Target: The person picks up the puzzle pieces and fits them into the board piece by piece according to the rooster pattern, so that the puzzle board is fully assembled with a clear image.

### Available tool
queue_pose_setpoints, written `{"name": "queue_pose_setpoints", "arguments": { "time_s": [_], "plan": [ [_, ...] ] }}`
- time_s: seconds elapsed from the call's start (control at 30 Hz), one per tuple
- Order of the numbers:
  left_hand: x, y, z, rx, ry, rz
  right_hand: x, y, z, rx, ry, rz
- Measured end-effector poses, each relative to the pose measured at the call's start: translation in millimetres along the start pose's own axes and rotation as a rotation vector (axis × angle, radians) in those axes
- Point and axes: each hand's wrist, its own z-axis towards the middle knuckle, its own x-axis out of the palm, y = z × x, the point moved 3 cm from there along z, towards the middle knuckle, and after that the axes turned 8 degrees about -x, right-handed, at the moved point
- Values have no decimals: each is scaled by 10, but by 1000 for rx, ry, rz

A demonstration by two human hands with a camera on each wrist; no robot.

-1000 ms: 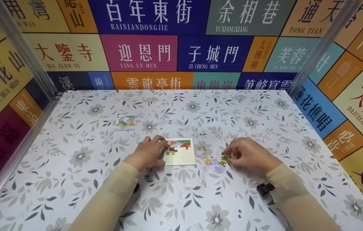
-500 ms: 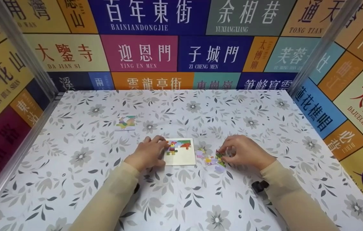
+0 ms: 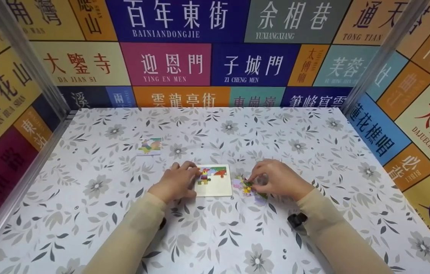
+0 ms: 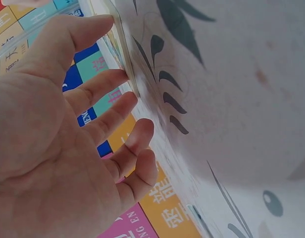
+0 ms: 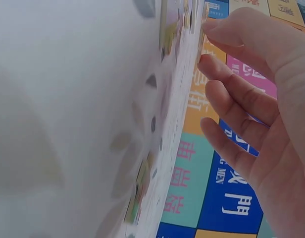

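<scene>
Cream-coloured and square, the puzzle board [image 3: 215, 184] lies flat on the flowered tablecloth [image 3: 85, 228] near the middle of the table, right between your two hands. Only its top strip is filled: a few joined pieces in red, green, orange and blue run along the far edge, with a small red and yellow figure at the left, and the rest of the board is bare. Your left hand [image 3: 175, 180] rests against the board's left edge, the fingers loosely bent with their tips on the edge near the filled corner; the left wrist view shows those fingers [image 4: 110, 121] spread and relaxed, tips against the thin edge of the board [image 4: 124, 49].

Your right hand [image 3: 276, 179] sits just right of the board, over a small heap of loose pieces [image 3: 247, 188] in pale purple, yellow and green that lies on the cloth touching or nearly touching the board's right edge. Thumb and forefinger are drawn together at a greenish piece [image 3: 252, 183] at the top of that heap; from the right wrist view a thin piece [image 5: 201, 29] shows edge-on between the fingertips [image 5: 217, 25], so the pinch is on it, though you cannot tell whether the piece is lifted clear of the others.

Well apart, to the far left, a small picture card [image 3: 150, 146] with the same bright colours lies flat on the cloth
</scene>
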Motion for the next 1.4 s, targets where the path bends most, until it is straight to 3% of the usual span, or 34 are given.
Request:
{"name": "queue_pose_setpoints", "arguments": {
  "time_s": [0.33,0.63,1.07,1.4],
  "plan": [
    [19,-8,-2,22,-18,-15,83,62,153,-45,4,-14],
    [25,20,-1,-22,10,-7,188,121,289,-39,29,-11],
    [17,4,2,-12,5,-19,249,268,513,-78,26,5],
    [24,1,-7,13,-36,6,307,346,683,-59,46,-22]
  ]
}}
